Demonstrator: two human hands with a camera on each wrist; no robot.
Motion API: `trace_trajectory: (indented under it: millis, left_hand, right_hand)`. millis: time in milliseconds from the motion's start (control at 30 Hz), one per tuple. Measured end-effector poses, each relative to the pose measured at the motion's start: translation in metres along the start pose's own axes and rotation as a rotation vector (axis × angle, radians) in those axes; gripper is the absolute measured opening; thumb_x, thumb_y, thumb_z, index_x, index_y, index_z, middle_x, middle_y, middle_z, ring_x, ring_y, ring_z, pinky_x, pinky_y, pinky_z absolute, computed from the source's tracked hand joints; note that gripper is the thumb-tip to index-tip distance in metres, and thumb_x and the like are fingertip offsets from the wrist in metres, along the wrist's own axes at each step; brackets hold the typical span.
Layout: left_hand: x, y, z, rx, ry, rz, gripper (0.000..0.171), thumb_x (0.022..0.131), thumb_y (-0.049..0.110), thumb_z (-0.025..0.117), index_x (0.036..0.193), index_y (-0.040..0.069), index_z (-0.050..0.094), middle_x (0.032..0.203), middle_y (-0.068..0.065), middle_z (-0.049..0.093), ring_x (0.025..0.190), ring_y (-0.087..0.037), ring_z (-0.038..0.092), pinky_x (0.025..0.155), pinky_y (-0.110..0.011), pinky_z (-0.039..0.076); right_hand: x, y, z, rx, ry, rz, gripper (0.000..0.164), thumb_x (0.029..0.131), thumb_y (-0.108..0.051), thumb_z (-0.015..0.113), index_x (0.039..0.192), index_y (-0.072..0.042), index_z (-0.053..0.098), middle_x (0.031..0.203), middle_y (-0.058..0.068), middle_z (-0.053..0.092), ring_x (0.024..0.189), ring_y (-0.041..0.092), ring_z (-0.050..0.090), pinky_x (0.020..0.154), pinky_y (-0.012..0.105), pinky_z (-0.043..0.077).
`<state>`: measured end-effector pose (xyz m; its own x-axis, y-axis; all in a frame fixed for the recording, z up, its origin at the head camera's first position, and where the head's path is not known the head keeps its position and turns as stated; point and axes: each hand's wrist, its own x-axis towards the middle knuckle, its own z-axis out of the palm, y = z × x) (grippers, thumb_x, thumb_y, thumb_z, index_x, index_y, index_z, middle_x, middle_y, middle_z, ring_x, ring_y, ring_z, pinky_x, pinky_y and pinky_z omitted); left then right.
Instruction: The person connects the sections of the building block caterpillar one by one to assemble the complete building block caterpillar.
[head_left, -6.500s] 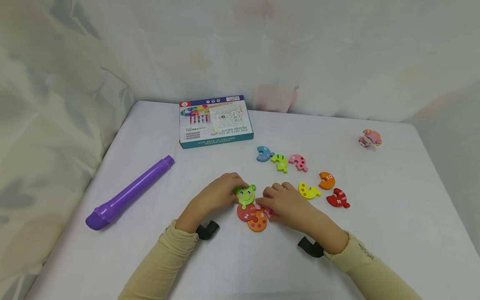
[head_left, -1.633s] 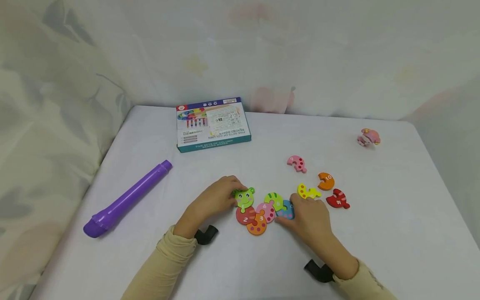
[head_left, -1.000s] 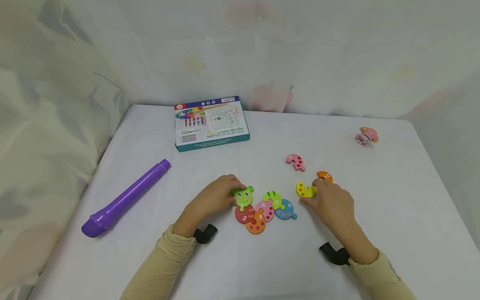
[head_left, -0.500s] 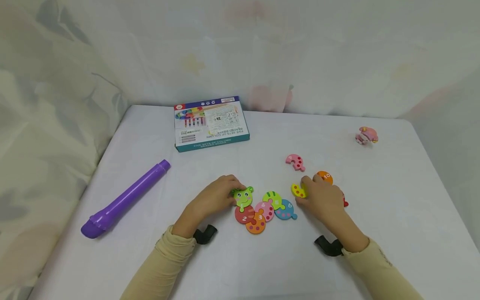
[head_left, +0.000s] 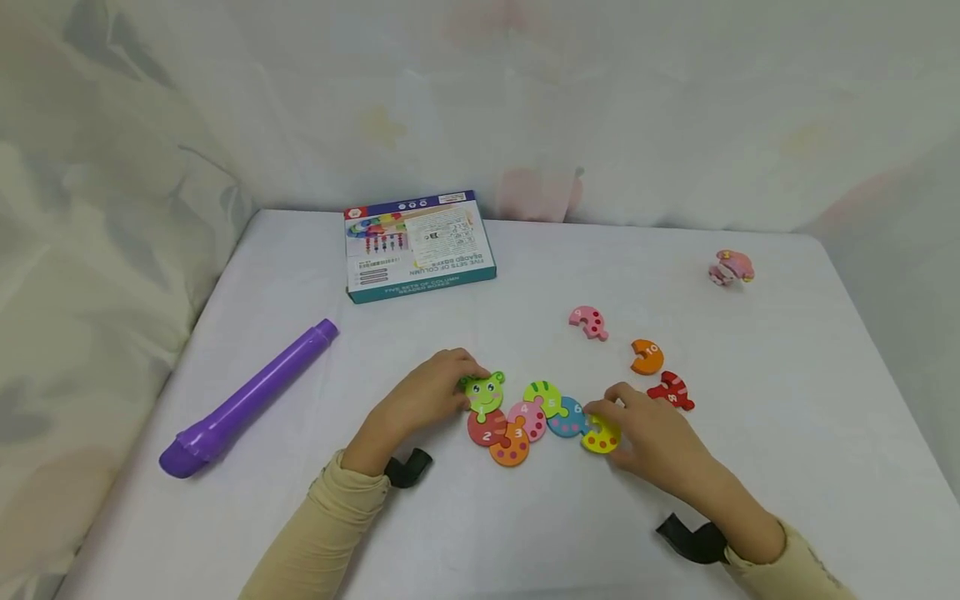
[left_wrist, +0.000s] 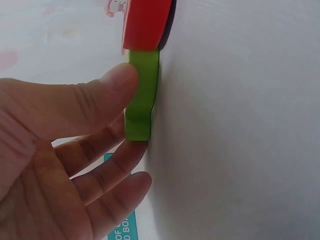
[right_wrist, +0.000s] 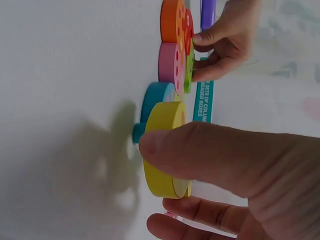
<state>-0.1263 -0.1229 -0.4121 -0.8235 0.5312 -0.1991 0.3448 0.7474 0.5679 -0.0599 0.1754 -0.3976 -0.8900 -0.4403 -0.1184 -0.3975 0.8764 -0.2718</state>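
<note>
My left hand (head_left: 423,390) holds the green caterpillar-face puzzle piece (head_left: 487,400), thumb on its near edge in the left wrist view. Joined below it runs a chain: a red 2 piece (head_left: 487,429), an orange 3 piece (head_left: 510,450), a pink 4 piece (head_left: 534,422), a green 5 piece (head_left: 545,400) and a blue 6 piece (head_left: 565,419). My right hand (head_left: 663,437) pinches a yellow dotted puzzle piece (head_left: 604,440) beside the blue piece's knob. In the right wrist view, the yellow piece (right_wrist: 162,167) overlaps the knob and a shadow falls on the table.
Loose pieces lie beyond my right hand: pink 9 (head_left: 590,323), orange 10 (head_left: 648,357) and red 8 (head_left: 675,392). A purple toy microphone (head_left: 251,400) lies at left, a bead-set box (head_left: 420,247) at the back, a small pink toy (head_left: 732,267) at far right.
The green 5 and blue 6 pieces have joined the chain. My right hand has picked up the yellow piece and brought it left and nearer, to the blue piece. My left hand stays put.
</note>
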Motion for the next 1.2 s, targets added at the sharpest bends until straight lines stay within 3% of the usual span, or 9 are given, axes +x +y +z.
trace_trajectory:
  millis: [600,833,1200]
  left_hand:
    - [0.000,0.000,0.001,-0.002,0.004,0.001,0.038,0.078,0.008,0.072,0.116,0.014,0.065,0.109,0.003,0.057,0.104,-0.012,0.049,0.094,-0.029,0.041]
    - [0.000,-0.001,0.001,0.005,0.004,-0.002,0.038,0.079,0.008,0.072,0.116,0.015,0.065,0.109,0.003,0.057,0.104,-0.012,0.049,0.094,-0.029,0.041]
    - [0.000,-0.001,0.000,0.004,0.001,-0.008,0.038,0.079,0.008,0.071,0.116,0.015,0.065,0.109,0.003,0.057,0.104,-0.013,0.049,0.094,-0.029,0.042]
  right_hand:
    - [0.002,-0.008,0.007,-0.034,0.020,-0.015,0.058,0.062,-0.018,0.084,0.116,-0.020,0.065,0.106,0.007,0.058,0.073,0.015,0.056,0.060,0.023,0.049]
    - [0.000,-0.008,0.009,-0.065,0.041,-0.013,0.058,0.061,-0.026,0.086,0.115,-0.018,0.065,0.102,0.007,0.058,0.069,0.015,0.054,0.058,0.024,0.047]
    - [-0.001,-0.011,0.014,-0.113,0.030,0.028,0.059,0.063,-0.025,0.084,0.118,-0.016,0.065,0.102,0.008,0.059,0.078,0.021,0.056,0.063,0.032,0.047]
